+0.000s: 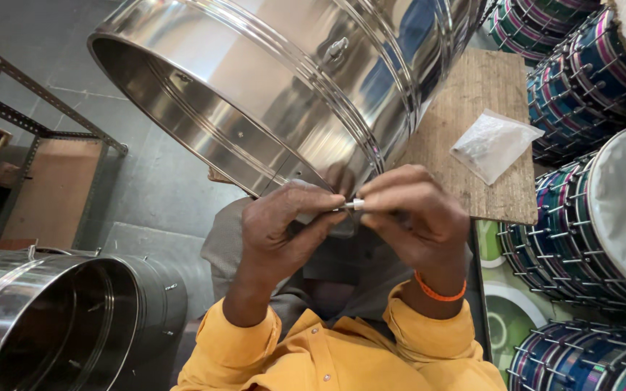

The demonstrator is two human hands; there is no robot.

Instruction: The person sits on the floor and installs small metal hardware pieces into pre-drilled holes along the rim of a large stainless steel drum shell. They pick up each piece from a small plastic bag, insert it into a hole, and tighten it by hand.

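My fingertips (342, 205) meet at the lower rim of the big shiny drum shell (277, 87), left hand (284, 224) and right hand (411, 213) both pinched shut on one small white-tipped metal fitting (354, 205) held right against that edge. I judge the fastening barely begun: I can pick out one lug already on the shell's wall, with the clear bag of small parts (493, 143) lying nearly untouched on the wooden board (472, 108). I count two bare shells, this one and another (59, 318) lower left, plus at least six finished multicoloured drums (595, 217) stacked on the right.
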